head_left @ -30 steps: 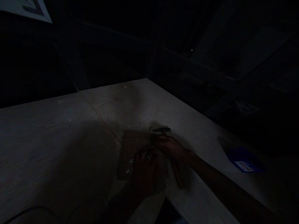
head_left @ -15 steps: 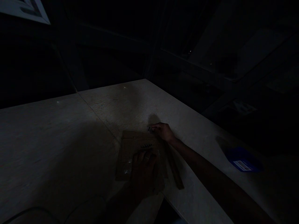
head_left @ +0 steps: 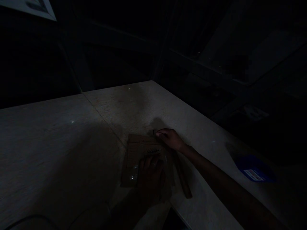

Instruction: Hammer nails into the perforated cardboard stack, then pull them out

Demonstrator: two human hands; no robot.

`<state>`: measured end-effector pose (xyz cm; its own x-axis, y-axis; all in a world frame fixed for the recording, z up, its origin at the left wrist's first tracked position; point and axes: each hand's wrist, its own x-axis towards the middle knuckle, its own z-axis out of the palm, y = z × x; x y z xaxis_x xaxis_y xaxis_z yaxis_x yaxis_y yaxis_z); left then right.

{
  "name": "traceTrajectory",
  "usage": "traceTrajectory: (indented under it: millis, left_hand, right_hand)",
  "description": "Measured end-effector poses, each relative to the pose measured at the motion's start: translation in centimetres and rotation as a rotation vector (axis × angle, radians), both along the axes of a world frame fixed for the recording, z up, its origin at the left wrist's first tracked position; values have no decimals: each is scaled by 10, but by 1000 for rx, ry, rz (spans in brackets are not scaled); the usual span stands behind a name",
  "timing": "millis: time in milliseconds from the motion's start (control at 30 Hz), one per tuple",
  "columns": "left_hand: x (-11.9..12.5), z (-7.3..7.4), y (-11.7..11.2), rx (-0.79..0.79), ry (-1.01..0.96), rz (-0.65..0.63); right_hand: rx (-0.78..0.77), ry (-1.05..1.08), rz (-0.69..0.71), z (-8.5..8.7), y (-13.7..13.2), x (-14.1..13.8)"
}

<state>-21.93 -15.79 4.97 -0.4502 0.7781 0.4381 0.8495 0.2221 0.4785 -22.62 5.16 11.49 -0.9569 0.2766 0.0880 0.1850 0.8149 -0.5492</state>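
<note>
The scene is very dark. A brown wooden board (head_left: 134, 153) lies on the pale table (head_left: 72, 137), with a short row of small dark nails (head_left: 153, 150) standing in it. My left hand (head_left: 151, 177) lies flat on the board's near part with fingers stretched out. My right hand (head_left: 169, 139) is at the board's far right corner, its fingertips pinched on a small dark nail (head_left: 155, 132). A wooden hammer handle (head_left: 183, 180) lies on the table beside the board, under my right forearm; its head is hidden.
A blue packet with a white label (head_left: 254, 169) lies on the table at the right. The table's far corner (head_left: 151, 82) and right edge drop into darkness. A pale framed sheet (head_left: 33, 8) shows at the top left.
My right hand has let go of the hammer, which now lies beside the board. It reached to the small nail past the board's far edge and pinched it. My left hand stayed put.
</note>
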Motion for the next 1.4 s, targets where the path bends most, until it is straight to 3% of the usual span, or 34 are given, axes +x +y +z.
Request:
traceTrajectory:
  millis: [167,333,500,733,1167,1400]
  left_hand:
    - [0,6,1,-2,-20,-12]
    - [-1,11,1,-9,-23,-4]
    - [0,11,0,4,-31,-15]
    - [1,8,2,20,-32,-6]
    - [0,8,2,21,-46,-9]
    - [1,8,2,3,-21,-3]
  right_hand:
    - [58,-62,212,4,-24,22]
    - [175,-91,280,-3,-30,28]
    - [165,-90,365,-2,-27,30]
    - [205,-106,284,-5,-29,37]
    - [242,-70,339,-3,-23,42]
    - [368,-128,336,-8,-23,35]
